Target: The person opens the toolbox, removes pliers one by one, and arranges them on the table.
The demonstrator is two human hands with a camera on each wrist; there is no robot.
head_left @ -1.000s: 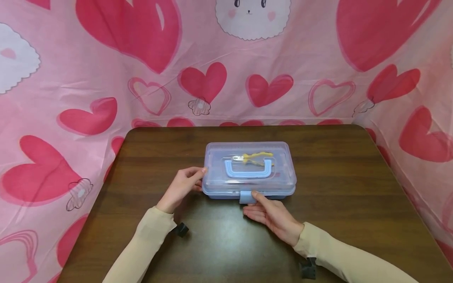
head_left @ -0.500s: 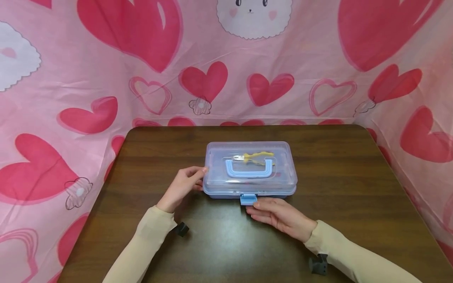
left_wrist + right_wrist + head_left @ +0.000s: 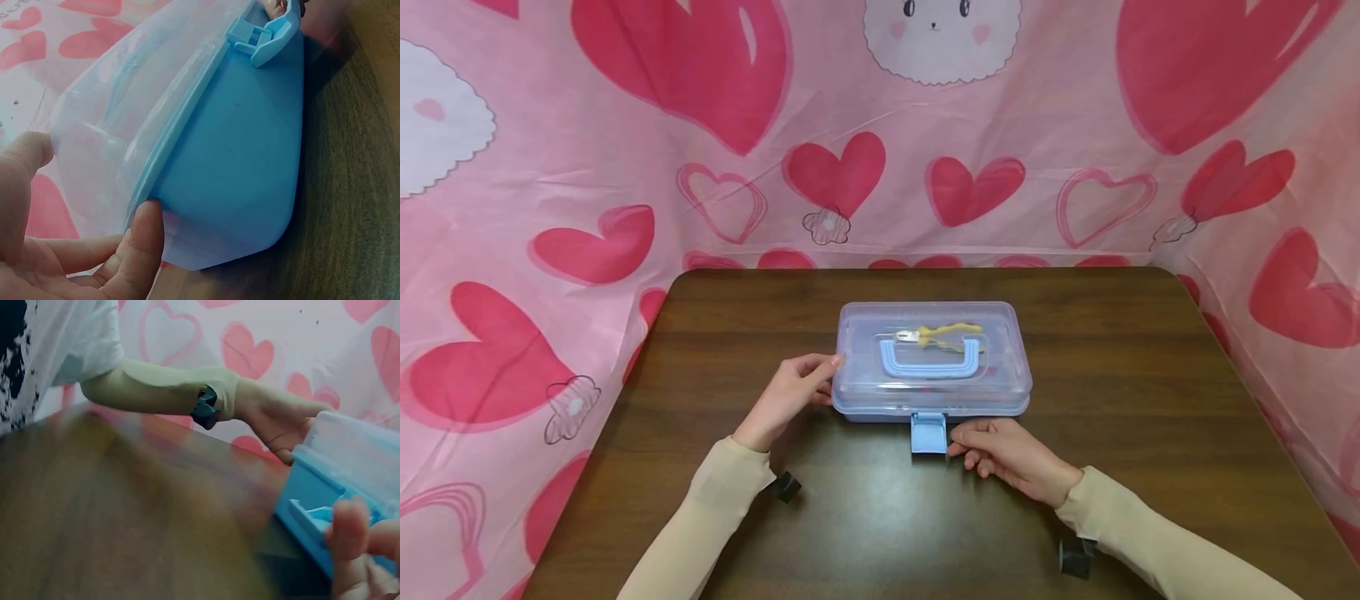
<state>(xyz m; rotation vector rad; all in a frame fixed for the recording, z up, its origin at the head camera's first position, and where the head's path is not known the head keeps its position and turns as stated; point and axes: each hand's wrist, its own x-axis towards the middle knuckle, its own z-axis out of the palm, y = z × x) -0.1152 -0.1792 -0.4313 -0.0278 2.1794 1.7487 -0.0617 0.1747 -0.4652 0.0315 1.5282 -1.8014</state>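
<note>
Toolbox (image 3: 931, 392) is sitting towards the far side of the brown tabletop (image 3: 1097, 350), its long front facing me, and its see-through lid (image 3: 859, 337) is lying down on the blue base (image 3: 231, 150)! Out front, the light-blue latch (image 3: 928, 435) is sticking out towards me, swung away from the wall. My hands are working well apart. On the left end, my left hand (image 3: 784, 398) is gripping the box, my thumb (image 3: 37, 149) resting against the lid while a fingertip (image 3: 147, 228) is touching just under the rim. Over at the latch, my right hand (image 3: 1011, 457) is pinching the flap's right edge between thumb and finger. Up top, the blue handle (image 3: 931, 372) is lying folded flat, and yellow-handled pliers (image 3: 951, 330) are showing just behind it; whether they're sitting on or under the lid, I can't tell. Cream sleeves (image 3: 707, 492) are covering both my forearms, small black devices (image 3: 786, 487) are riding at my wrists, and a pink heart-printed cloth (image 3: 910, 117) is hanging all around the table's back and sides.
</note>
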